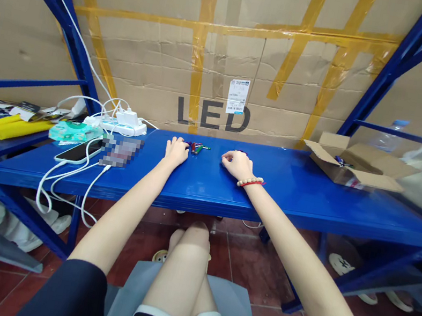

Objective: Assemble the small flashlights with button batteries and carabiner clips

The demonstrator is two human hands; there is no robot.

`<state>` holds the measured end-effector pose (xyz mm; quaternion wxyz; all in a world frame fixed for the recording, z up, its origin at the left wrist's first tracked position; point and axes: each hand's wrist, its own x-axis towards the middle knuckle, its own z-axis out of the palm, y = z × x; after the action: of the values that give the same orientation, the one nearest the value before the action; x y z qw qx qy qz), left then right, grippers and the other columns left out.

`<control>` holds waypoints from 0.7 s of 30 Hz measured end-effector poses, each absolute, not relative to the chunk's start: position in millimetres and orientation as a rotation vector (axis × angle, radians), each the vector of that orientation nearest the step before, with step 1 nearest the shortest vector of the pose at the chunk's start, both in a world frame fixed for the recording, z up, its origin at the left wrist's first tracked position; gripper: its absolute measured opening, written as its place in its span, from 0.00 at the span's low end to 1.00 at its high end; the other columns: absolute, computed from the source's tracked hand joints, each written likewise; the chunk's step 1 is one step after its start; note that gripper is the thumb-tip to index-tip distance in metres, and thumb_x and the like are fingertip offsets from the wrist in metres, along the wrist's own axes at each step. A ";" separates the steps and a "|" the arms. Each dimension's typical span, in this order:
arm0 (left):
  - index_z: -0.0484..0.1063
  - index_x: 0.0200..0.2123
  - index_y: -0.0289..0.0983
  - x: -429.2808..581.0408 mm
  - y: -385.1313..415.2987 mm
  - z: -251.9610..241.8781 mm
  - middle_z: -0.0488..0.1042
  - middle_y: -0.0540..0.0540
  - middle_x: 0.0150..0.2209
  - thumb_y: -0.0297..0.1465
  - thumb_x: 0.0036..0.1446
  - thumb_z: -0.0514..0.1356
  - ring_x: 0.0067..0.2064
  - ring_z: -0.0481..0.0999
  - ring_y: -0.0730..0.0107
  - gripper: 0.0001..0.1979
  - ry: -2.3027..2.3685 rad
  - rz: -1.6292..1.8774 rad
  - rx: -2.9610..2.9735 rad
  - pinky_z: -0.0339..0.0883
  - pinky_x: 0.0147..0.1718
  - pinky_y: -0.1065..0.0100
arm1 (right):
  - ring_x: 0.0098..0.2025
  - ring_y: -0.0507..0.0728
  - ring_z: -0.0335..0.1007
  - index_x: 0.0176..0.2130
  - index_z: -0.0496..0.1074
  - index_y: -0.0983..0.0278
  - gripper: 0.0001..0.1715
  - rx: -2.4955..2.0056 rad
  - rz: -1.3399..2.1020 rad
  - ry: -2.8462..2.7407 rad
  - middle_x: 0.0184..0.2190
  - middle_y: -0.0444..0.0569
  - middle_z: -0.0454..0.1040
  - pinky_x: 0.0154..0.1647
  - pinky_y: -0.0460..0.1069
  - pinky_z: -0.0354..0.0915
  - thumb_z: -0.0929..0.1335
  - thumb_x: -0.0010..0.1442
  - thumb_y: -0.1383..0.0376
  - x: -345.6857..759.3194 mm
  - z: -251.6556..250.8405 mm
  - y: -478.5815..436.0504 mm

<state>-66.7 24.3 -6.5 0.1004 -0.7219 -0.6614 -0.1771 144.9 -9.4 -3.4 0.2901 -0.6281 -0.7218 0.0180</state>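
Observation:
Both my hands rest on a blue metal shelf (206,184) in front of me. My left hand (177,150) lies palm down with its fingers curled under, just left of several small coloured items (197,148), red and green, too small to name. My right hand (236,163) sits to their right, fingers curled down on the shelf, with a beaded bracelet and a red cord on the wrist. Neither hand visibly holds anything.
A phone (79,151) on white cables, a power strip with chargers (124,123) and a teal packet (75,131) lie at the left. An open cardboard box (357,164) stands at the right. Taped cardboard marked LED (212,115) backs the shelf. Blue rack posts flank both sides.

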 end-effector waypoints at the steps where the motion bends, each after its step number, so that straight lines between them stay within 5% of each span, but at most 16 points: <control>1: 0.76 0.43 0.40 -67.3 24.3 -5.5 0.70 0.41 0.51 0.30 0.58 0.49 0.54 0.63 0.52 0.17 -1.940 -0.507 -2.143 0.56 0.52 0.53 | 0.44 0.58 0.71 0.40 0.76 0.58 0.15 -1.679 0.027 -1.848 0.39 0.46 0.77 0.42 0.50 0.64 0.63 0.56 0.63 146.9 -2.6 -8.4; 8: 0.77 0.36 0.40 -69.0 22.6 -0.3 0.77 0.43 0.41 0.24 0.55 0.49 0.49 0.66 0.54 0.17 -1.926 -0.510 -2.124 0.56 0.51 0.55 | 0.45 0.60 0.68 0.43 0.74 0.62 0.17 -1.721 -0.057 -1.458 0.42 0.51 0.75 0.42 0.52 0.63 0.61 0.57 0.65 170.0 -0.7 2.6; 15: 0.78 0.36 0.37 -68.9 21.2 0.1 0.76 0.39 0.40 0.25 0.52 0.53 0.49 0.66 0.52 0.14 -2.030 -0.587 -2.054 0.57 0.50 0.55 | 0.50 0.61 0.63 0.43 0.75 0.62 0.16 -1.730 -0.063 -1.819 0.47 0.52 0.72 0.48 0.54 0.59 0.62 0.59 0.66 170.5 -6.9 4.2; 21: 0.71 0.49 0.38 -67.8 23.0 -5.6 0.73 0.39 0.48 0.34 0.58 0.51 0.52 0.65 0.51 0.17 -1.945 -0.565 -2.133 0.58 0.49 0.55 | 0.55 0.63 0.56 0.48 0.74 0.60 0.19 -1.798 -0.079 -1.984 0.51 0.52 0.68 0.52 0.58 0.54 0.62 0.61 0.60 166.3 -9.2 2.3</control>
<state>-67.8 23.0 -5.6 0.0999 -0.7214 -0.6580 -0.1913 166.3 2.3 -9.2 0.2292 -0.6534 -0.7210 -0.0287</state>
